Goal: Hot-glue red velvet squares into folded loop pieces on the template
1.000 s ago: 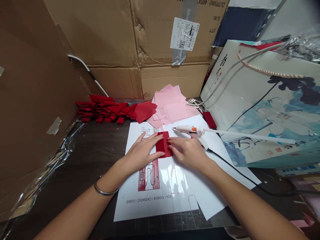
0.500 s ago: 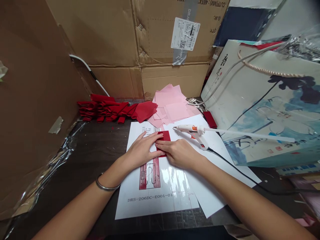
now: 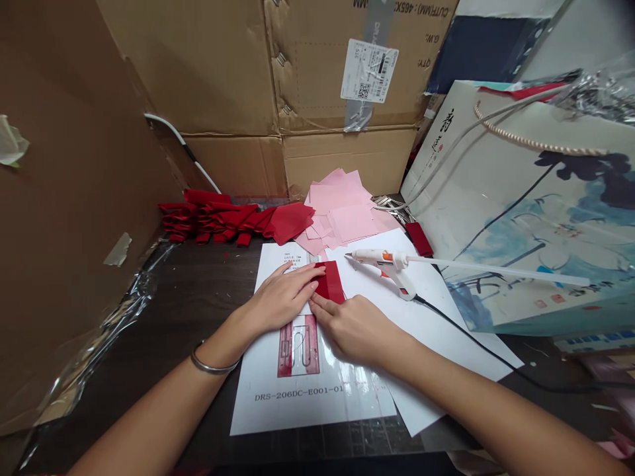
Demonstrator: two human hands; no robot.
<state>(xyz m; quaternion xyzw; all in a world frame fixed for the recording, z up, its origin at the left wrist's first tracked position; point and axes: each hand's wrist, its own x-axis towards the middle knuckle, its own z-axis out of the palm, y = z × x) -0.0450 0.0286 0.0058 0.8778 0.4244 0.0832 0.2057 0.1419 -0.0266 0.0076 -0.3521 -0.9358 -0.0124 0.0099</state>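
Note:
A folded piece of red cloth (image 3: 333,281) lies on a printed white sheet (image 3: 268,410) in front of me. My left hand (image 3: 280,294) rests flat over its left side, fingers stretched out and pressing down. At the cloth's near edge, my right hand (image 3: 350,324) has its fingers close together, the front ones against the cloth beside my left fingertips. Its thumb and curled fingers are partly hidden. Just right of the cloth lies a white glue gun (image 3: 389,264) with a long glue stick, its nozzle pointing left. Below my hands shows a red printed picture (image 3: 299,350).
Behind the sheet are a row of folded red cloth pieces (image 3: 218,218) and a pile of pink squares (image 3: 342,198). Metal pieces (image 3: 394,206) and a dark red piece (image 3: 419,239) lie beside a large paper bag (image 3: 526,218). Cardboard (image 3: 347,158) stands at the back.
My right hand has shifted slightly toward me and left, from on top of the red cloth to its near edge. More of the cloth's right side shows. My left hand stays nearly in place.

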